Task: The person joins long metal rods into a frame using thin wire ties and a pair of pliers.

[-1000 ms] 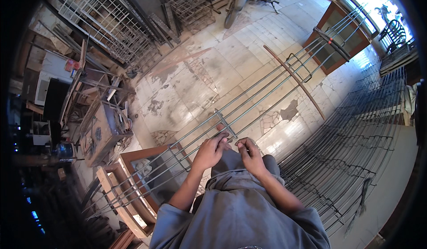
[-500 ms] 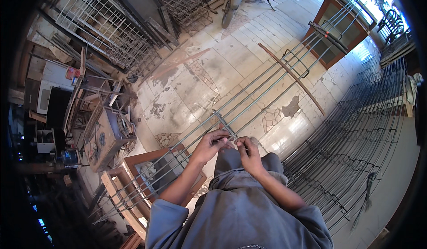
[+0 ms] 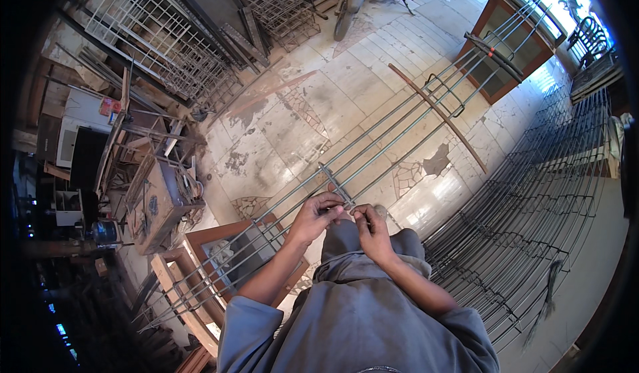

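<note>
A long rebar cage [image 3: 397,162] of thin steel rods runs diagonally from the lower left to the upper right in front of me. A steel stirrup [image 3: 334,180] crosses its rods just beyond my hands. My left hand [image 3: 314,217] is closed, fingers curled at the stirrup's near end and the nearest rod. Close beside it, my right hand [image 3: 373,231] pinches with thumb and forefinger at the same corner. Whatever lies between the fingertips is too small to make out. Another stirrup [image 3: 444,94] sits farther along the rods.
Wooden frames with dark panels [image 3: 488,46] support the cage's far end; another wooden frame [image 3: 193,240] stands under its near end. Many tied rods [image 3: 512,233] are stacked on my right. A rusty bar [image 3: 439,114] lies across the cage. A cluttered bench [image 3: 163,206] stands left, a motorbike [image 3: 353,0] far ahead.
Both hands stay at the same corner of the stirrup, with barely any finger movement. The view has shifted very slightly; the cage looks unchanged.
</note>
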Demonstrator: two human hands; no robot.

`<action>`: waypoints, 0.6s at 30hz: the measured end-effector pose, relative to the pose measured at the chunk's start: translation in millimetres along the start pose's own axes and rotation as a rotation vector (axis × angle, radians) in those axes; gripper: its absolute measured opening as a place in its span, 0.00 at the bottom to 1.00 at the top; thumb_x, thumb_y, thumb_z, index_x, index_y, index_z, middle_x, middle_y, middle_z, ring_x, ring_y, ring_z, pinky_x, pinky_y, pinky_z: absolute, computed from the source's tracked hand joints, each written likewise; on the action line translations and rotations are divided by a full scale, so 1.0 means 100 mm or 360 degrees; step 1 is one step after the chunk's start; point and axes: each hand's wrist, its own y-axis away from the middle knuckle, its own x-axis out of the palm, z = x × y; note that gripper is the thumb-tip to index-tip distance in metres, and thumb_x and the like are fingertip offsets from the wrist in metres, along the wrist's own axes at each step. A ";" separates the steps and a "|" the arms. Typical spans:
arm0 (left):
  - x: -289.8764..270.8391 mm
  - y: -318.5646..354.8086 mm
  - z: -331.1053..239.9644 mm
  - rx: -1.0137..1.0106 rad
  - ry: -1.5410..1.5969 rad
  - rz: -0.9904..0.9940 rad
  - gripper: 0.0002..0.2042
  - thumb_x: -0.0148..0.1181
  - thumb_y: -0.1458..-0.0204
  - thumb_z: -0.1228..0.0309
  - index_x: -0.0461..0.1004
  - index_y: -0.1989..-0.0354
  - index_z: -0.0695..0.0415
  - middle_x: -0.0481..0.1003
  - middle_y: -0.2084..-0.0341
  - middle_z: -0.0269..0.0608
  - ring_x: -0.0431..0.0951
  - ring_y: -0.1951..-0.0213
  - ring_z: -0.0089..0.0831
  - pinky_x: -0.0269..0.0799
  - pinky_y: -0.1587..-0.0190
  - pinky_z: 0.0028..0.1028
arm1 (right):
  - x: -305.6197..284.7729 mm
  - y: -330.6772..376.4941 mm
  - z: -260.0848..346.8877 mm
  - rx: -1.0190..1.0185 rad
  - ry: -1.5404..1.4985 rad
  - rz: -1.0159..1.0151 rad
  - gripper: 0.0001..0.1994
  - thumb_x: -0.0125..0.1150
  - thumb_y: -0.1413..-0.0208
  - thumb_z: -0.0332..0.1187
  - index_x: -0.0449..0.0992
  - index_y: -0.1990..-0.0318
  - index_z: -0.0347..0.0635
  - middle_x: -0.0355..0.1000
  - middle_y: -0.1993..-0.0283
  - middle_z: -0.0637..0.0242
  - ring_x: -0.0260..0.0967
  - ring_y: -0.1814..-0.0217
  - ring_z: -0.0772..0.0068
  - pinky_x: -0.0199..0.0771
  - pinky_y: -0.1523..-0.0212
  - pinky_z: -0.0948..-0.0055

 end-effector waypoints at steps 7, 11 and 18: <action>0.06 0.01 0.10 0.0200 0.0047 -0.0110 0.10 0.62 0.41 0.72 0.76 0.55 0.63 0.81 0.68 0.37 0.75 0.73 0.19 0.67 0.73 0.20 | 0.00 0.03 0.10 0.0008 0.0072 -0.0044 0.06 0.51 0.36 0.25 0.72 0.55 0.35 0.78 0.63 0.57 0.76 0.60 0.66 0.73 0.56 0.71; 0.17 0.08 0.05 0.0322 -0.0197 -0.0305 0.08 0.61 0.41 0.72 0.78 0.58 0.64 0.80 0.72 0.36 0.74 0.74 0.17 0.69 0.72 0.21 | 0.00 0.07 0.20 -0.0135 0.0076 -0.0093 0.06 0.51 0.35 0.25 0.73 0.55 0.35 0.73 0.66 0.61 0.68 0.67 0.76 0.68 0.64 0.76; 0.26 0.16 0.07 0.0688 -0.0979 -0.0621 0.07 0.62 0.43 0.72 0.80 0.60 0.60 0.81 0.72 0.46 0.81 0.72 0.35 0.74 0.69 0.31 | -0.05 0.08 0.62 -0.0194 0.0429 -0.0008 0.10 0.57 0.41 0.24 0.72 0.53 0.31 0.71 0.76 0.56 0.66 0.81 0.66 0.64 0.76 0.68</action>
